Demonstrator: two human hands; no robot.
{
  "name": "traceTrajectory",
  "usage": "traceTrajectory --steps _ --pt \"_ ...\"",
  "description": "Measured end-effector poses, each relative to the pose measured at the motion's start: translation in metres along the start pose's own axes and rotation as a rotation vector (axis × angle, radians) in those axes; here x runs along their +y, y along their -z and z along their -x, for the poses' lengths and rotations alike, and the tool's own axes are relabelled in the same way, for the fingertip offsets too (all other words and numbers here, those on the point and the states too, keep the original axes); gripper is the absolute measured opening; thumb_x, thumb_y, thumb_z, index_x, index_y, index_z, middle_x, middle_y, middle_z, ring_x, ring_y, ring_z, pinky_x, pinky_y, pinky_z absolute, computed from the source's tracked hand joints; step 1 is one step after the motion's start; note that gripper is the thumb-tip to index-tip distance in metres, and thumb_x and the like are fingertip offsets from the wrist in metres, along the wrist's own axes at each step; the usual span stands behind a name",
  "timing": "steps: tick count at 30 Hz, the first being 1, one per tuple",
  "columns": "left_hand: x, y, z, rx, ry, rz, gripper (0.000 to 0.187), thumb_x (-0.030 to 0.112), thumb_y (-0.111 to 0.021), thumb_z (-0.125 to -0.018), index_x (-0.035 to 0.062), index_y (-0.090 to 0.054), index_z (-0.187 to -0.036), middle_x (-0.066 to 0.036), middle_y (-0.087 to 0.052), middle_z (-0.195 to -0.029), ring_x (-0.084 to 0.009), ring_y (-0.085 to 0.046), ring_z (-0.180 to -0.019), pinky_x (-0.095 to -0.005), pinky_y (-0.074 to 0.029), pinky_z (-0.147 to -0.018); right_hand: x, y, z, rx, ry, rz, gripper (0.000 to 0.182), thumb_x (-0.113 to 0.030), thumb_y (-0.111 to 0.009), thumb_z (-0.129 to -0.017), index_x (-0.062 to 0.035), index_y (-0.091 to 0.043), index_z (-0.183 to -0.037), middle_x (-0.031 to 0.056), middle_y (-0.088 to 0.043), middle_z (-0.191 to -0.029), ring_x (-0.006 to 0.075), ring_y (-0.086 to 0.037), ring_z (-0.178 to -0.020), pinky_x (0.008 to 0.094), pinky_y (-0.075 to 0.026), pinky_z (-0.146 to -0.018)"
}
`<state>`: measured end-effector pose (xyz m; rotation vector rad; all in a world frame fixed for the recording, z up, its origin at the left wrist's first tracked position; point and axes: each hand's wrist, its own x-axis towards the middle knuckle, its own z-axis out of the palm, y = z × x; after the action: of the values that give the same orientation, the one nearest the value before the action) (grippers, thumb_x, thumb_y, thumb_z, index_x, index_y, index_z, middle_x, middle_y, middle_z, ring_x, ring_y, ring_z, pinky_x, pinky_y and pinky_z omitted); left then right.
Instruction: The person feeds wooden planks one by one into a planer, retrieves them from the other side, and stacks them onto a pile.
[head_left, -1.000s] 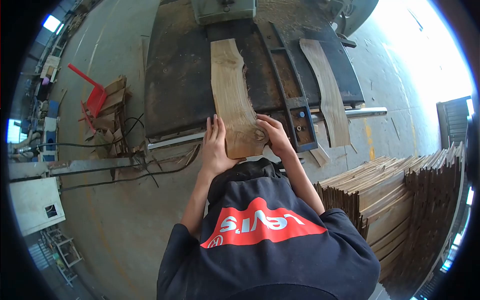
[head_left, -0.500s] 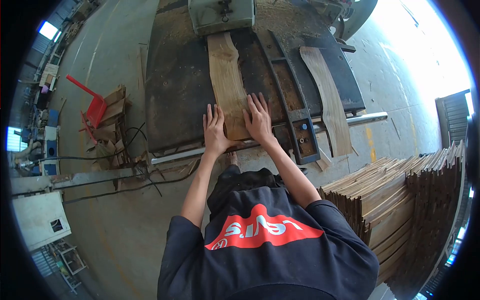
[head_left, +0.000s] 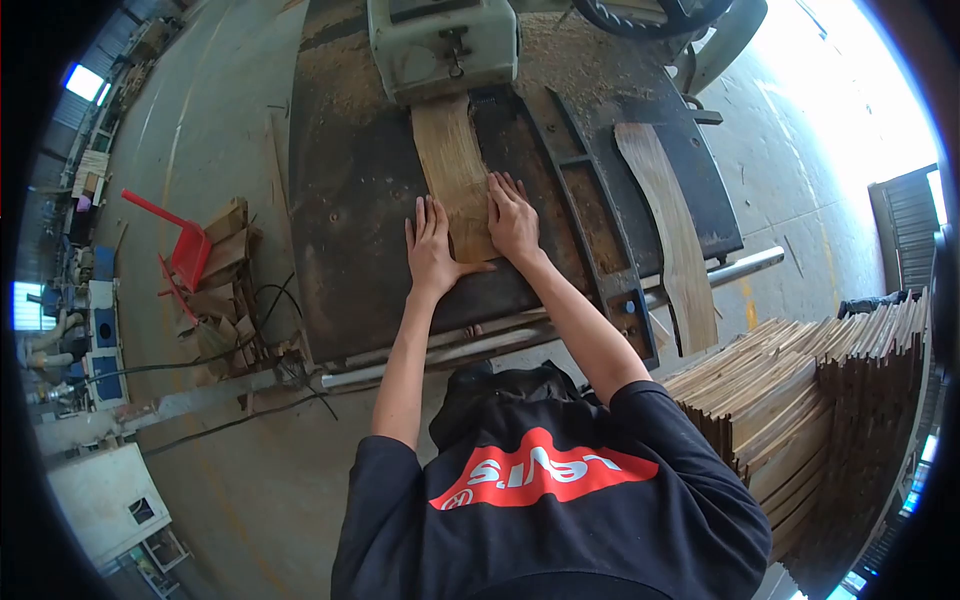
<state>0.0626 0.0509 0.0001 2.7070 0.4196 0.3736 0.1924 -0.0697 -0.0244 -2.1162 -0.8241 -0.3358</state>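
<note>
A light wooden board (head_left: 450,160) lies flat on the dark machine table (head_left: 345,225), its far end under the grey-green machine housing (head_left: 445,55). At the board's left edge rests my left hand (head_left: 433,255), fingers stretched forward and thumb across the near end. My right hand (head_left: 513,218) presses against the right edge, its fingers extended and slightly bent. Neither hand is wrapped round the board. Right of it runs a black metal fence (head_left: 590,205).
A second wavy board (head_left: 665,215) lies right of the fence, overhanging the table. A metal rail (head_left: 480,344) crosses the near edge. Stacked boards (head_left: 770,400) stand at the lower right. A red dustpan (head_left: 190,255) and scrap wood (head_left: 225,290) are at the left.
The board has moved farther under the housing, with both hands following it along the table. My right hand's fingers are closer together. The camera view has shifted.
</note>
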Motion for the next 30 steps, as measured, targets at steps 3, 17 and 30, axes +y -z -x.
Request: traceTrajectory --steps 3,17,30 --pt "-0.013 0.007 -0.037 -0.046 0.022 -0.051 0.153 0.074 -0.089 -0.045 -0.0083 -0.026 -0.158 -0.027 -0.032 -0.163 -0.0343 -0.02 -0.157 -0.0575 -0.018 -0.125 0.007 -0.016 -0.027 0.024 0.013 0.005 0.037 -0.01 -0.055 -0.098 0.0008 -0.061 -0.134 0.0209 -0.064 -0.136 0.037 -0.056 -0.133 0.0476 -0.039 -0.117" --pt "-0.043 -0.023 -0.058 0.216 -0.056 -0.079 0.122 0.074 -0.079 -0.071 -0.0067 -0.038 -0.153 -0.025 -0.042 -0.158 -0.0384 -0.03 -0.152 -0.0555 -0.024 -0.122 0.039 0.15 0.008 0.087 -0.029 0.292 0.068 -0.032 -0.074 -0.09 -0.0066 -0.049 -0.148 0.0274 -0.04 -0.157 0.0511 -0.03 -0.148 0.0589 -0.023 -0.123" --pt "-0.017 -0.011 -0.021 0.372 -0.216 0.006 0.088 0.06 -0.073 -0.088 -0.0026 -0.049 -0.146 -0.022 -0.05 -0.151 -0.0395 -0.035 -0.15 -0.0539 -0.029 -0.12 0.081 0.336 0.157 -0.404 -0.787 0.591 0.116 -0.055 -0.091 -0.059 -0.0227 -0.04 -0.159 0.0239 -0.051 -0.146 0.0383 -0.056 -0.128 0.0484 -0.047 -0.108"
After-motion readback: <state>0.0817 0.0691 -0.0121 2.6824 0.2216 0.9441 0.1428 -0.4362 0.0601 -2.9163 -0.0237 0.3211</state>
